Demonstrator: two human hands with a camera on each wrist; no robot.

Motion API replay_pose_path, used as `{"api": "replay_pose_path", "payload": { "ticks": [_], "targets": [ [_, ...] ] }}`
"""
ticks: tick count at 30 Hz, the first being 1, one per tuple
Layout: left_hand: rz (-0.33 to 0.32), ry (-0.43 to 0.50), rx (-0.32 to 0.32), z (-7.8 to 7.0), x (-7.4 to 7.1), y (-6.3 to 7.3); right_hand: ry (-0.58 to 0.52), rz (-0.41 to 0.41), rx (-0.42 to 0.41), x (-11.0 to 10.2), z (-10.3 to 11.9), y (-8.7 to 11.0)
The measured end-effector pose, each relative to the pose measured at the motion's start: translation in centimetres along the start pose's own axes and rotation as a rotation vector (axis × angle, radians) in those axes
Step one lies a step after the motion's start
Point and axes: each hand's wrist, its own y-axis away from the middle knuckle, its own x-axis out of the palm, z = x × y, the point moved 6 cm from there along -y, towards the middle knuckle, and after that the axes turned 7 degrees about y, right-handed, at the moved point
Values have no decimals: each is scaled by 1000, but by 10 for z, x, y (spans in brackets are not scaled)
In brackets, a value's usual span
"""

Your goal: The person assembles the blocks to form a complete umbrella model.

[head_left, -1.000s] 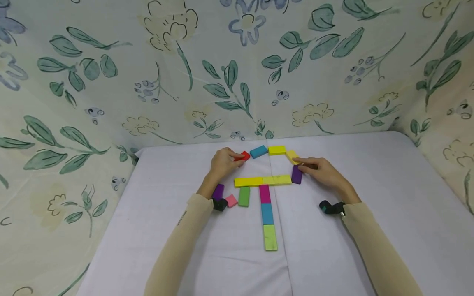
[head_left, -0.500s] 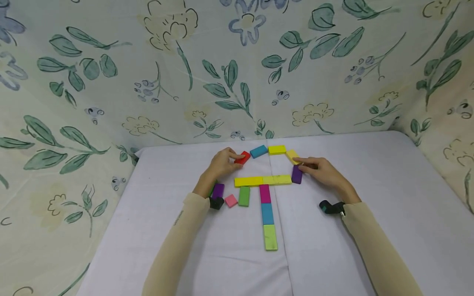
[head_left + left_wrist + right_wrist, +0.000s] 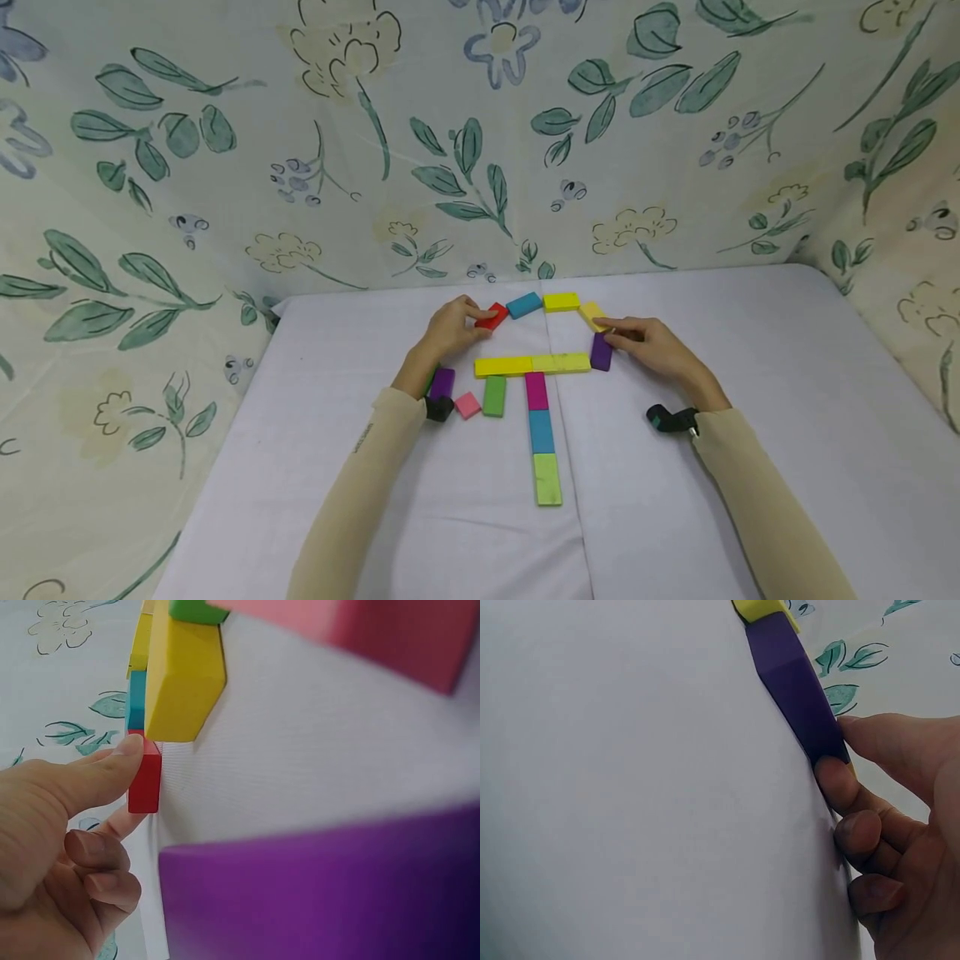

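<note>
With thumb and finger, my left hand (image 3: pixel 450 327) pinches a red wooden block (image 3: pixel 492 317) at the left end of a curved row. Its other fingers are curled, as the left wrist view shows. A blue block (image 3: pixel 524 305), a yellow block (image 3: pixel 561 302) and a pale yellow block (image 3: pixel 592 316) continue the curve. At the right end, my right hand (image 3: pixel 648 343) holds the far end of a purple block (image 3: pixel 601 352) between thumb and finger. One fingertip overlaps the pale yellow block. In the right wrist view, the purple block (image 3: pixel 791 682) meets a yellow one (image 3: pixel 761 609).
Two yellow blocks (image 3: pixel 502 367) form a bar below the curve. A magenta block (image 3: pixel 536 392), another blue block (image 3: pixel 542 432) and a lime block (image 3: pixel 547 480) run down from it. Near my left wrist lie green (image 3: pixel 494 396), pink (image 3: pixel 467 406) and purple (image 3: pixel 442 383) blocks.
My left hand has shifted slightly, and more of the red block shows, now angled beside the blue block. A green block shows behind my left wrist. My right hand has stayed put.
</note>
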Motion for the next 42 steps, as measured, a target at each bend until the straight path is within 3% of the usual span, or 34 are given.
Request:
{"api": "replay_pose_path", "payload": {
  "ticks": [7,17,23,29,34,42],
  "targets": [
    [-8,-21,19,-1,0,-1,-9,1,0,0,0,-1],
    [11,-17,-8,4,-1,-2,-6,-4,-26,3,-1,-2],
    [20,10,-9,8,-8,6,1,-1,-23,3,0,-2],
    [-35,54,12,17,-29,31,-15,7,-2,1,0,0],
    [-73,97,7,36,-44,58,-20,7,1,1,-2,1],
    [54,160,29,65,-52,102,-21,11,-9,2,-2,0]
  ]
}}
